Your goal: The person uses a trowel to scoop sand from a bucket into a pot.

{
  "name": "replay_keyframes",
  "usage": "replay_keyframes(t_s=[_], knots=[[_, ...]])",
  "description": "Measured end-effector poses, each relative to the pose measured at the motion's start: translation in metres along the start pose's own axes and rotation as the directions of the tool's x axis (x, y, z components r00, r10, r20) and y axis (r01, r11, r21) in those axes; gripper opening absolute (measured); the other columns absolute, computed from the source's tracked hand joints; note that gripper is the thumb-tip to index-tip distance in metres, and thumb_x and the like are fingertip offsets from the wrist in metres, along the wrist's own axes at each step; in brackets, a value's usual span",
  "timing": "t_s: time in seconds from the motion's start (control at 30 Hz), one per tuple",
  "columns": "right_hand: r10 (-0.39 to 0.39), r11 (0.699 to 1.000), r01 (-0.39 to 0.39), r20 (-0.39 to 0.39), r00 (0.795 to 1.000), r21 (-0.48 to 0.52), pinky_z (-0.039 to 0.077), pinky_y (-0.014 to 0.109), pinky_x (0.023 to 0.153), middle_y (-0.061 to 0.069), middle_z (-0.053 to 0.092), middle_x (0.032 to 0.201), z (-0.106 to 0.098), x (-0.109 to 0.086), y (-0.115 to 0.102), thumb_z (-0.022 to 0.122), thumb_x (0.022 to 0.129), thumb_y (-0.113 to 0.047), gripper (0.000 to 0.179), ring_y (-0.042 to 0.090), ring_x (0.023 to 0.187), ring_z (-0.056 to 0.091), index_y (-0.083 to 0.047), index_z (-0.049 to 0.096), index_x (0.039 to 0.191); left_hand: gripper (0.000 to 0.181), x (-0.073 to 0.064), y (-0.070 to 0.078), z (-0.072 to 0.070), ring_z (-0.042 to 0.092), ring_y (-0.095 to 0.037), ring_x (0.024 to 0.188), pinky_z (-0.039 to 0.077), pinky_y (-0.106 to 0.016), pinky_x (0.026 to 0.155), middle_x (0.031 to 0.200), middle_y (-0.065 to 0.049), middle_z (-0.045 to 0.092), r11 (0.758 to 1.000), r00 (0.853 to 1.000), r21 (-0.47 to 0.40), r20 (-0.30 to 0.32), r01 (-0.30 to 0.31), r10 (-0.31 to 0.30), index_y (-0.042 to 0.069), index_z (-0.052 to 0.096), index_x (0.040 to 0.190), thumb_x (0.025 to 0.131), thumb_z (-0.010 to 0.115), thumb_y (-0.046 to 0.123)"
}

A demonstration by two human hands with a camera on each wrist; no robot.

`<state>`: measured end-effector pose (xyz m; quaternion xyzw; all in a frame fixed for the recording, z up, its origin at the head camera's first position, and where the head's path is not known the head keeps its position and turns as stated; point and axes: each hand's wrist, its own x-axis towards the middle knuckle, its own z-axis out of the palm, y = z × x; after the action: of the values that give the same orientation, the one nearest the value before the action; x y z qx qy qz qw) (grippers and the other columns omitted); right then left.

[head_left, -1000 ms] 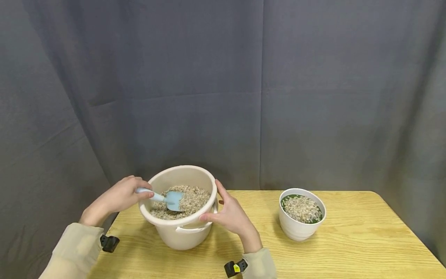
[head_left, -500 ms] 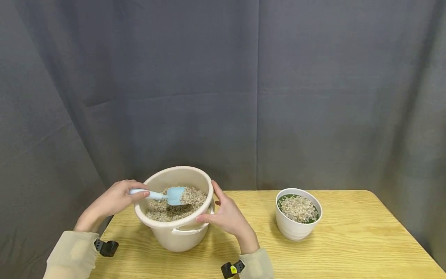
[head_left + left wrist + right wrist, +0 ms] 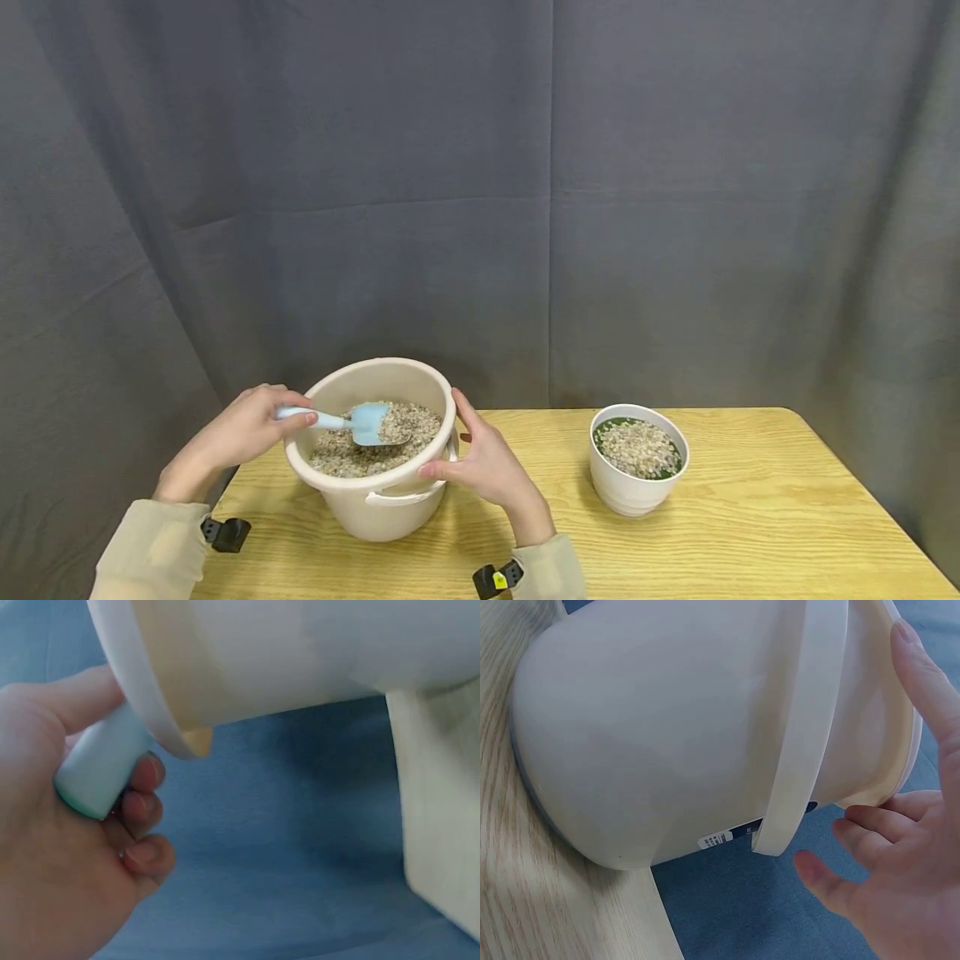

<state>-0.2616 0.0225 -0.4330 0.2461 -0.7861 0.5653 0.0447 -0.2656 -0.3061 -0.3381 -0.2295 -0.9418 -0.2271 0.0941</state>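
In the head view, a cream bucket point(image 3: 375, 508) filled with small pale pebbles point(image 3: 408, 425) stands on the table. My left hand point(image 3: 251, 425) grips the light blue handle of a hand trowel point(image 3: 369, 423) over the bucket's left rim. The trowel's blade lies over the pebbles and carries some of them. In the left wrist view, curled fingers wrap the handle's end point(image 3: 101, 765). My right hand point(image 3: 487, 462) rests spread against the right side of the bucket's rim, thumb in front. The right wrist view shows that thumb at the rim point(image 3: 911, 742) and relaxed fingers below it.
To the right stands a white pot point(image 3: 628, 496) with pale pebbles over a green layer inside. The bucket's carry handle point(image 3: 405, 498) hangs down at the front right. Both stand on a wooden table point(image 3: 750, 517), with a grey curtain point(image 3: 480, 208) behind.
The trowel's blade has turned and come up out of the pebbles with some on it, then shifted slightly left. The right hand keeps its place on the bucket; the whole view has shifted slightly.
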Motion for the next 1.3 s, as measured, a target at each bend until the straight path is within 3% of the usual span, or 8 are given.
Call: replay_keyframes(t_s=[0.17, 0.3, 0.63, 0.9, 1.1, 1.3], knots=[[0.000, 1.000, 0.000, 0.005, 1.000, -0.003, 0.039, 0.043, 0.102, 0.002, 0.040, 0.152, -0.001, -0.001, -0.001, 0.090, 0.067, -0.041, 0.113, 0.015, 0.134, 0.039, -0.025, 0.022, 0.156, 0.010, 0.008, 0.011, -0.002, 0.049, -0.016, 0.077, 0.039, -0.036, 0.069, 0.079, 0.008, 0.059, 0.992, 0.999, 0.118, 0.018, -0.045, 0.043, 0.013, 0.075, 0.093, 0.090, 0.071, 0.022], [0.010, 1.000, -0.010, -0.003, 1.000, -0.007, 0.040, 0.044, 0.101, 0.005, 0.040, 0.152, -0.003, -0.002, -0.002, 0.090, 0.067, -0.040, 0.114, 0.018, 0.133, 0.041, -0.023, 0.022, 0.156, 0.009, 0.014, 0.016, 0.002, 0.051, -0.017, 0.080, 0.039, -0.037, 0.070, 0.080, 0.009, 0.060, 0.987, 0.996, 0.135, 0.037, -0.086, 0.082, 0.017, 0.075, 0.091, 0.091, 0.070, 0.024], [-0.011, 1.000, 0.011, -0.004, 1.000, 0.020, 0.039, 0.049, 0.102, 0.004, 0.040, 0.151, -0.001, -0.003, 0.001, 0.090, 0.067, -0.038, 0.112, 0.017, 0.134, 0.039, -0.022, 0.023, 0.156, 0.006, 0.006, 0.011, 0.012, 0.050, -0.012, 0.077, 0.039, -0.034, 0.070, 0.082, 0.012, 0.061, 0.998, 0.997, -0.019, 0.039, -0.060, 0.061, 0.019, 0.074, 0.093, 0.091, 0.070, 0.023], [0.001, 1.000, -0.001, -0.004, 1.000, -0.006, 0.039, 0.049, 0.102, 0.002, 0.041, 0.151, -0.001, -0.003, -0.001, 0.089, 0.067, -0.043, 0.112, 0.017, 0.134, 0.040, -0.024, 0.024, 0.156, 0.009, 0.004, 0.013, 0.016, 0.051, -0.013, 0.077, 0.040, -0.034, 0.070, 0.083, 0.011, 0.061, 0.998, 0.999, -0.045, -0.012, -0.051, 0.051, 0.015, 0.075, 0.096, 0.090, 0.072, 0.020], [0.030, 0.999, -0.030, -0.012, 0.999, -0.011, 0.039, 0.045, 0.102, -0.001, 0.039, 0.151, 0.000, -0.004, -0.001, 0.089, 0.067, -0.045, 0.112, 0.018, 0.135, 0.039, -0.023, 0.023, 0.156, 0.013, -0.001, 0.010, 0.013, 0.053, -0.014, 0.080, 0.043, -0.033, 0.071, 0.085, 0.007, 0.063, 0.996, 1.000, -0.093, -0.031, 0.001, -0.004, 0.013, 0.075, 0.100, 0.091, 0.071, 0.022], [0.011, 0.999, -0.012, -0.019, 1.000, -0.045, 0.039, 0.044, 0.102, -0.003, 0.041, 0.150, -0.002, -0.004, -0.002, 0.087, 0.068, -0.048, 0.107, 0.018, 0.134, 0.040, -0.024, 0.028, 0.155, 0.021, -0.008, 0.004, 0.011, 0.055, -0.016, 0.080, 0.044, -0.028, 0.067, 0.092, -0.001, 0.066, 0.985, 0.995, -0.160, -0.059, 0.064, -0.074, 0.006, 0.074, 0.105, 0.093, 0.069, 0.022]])
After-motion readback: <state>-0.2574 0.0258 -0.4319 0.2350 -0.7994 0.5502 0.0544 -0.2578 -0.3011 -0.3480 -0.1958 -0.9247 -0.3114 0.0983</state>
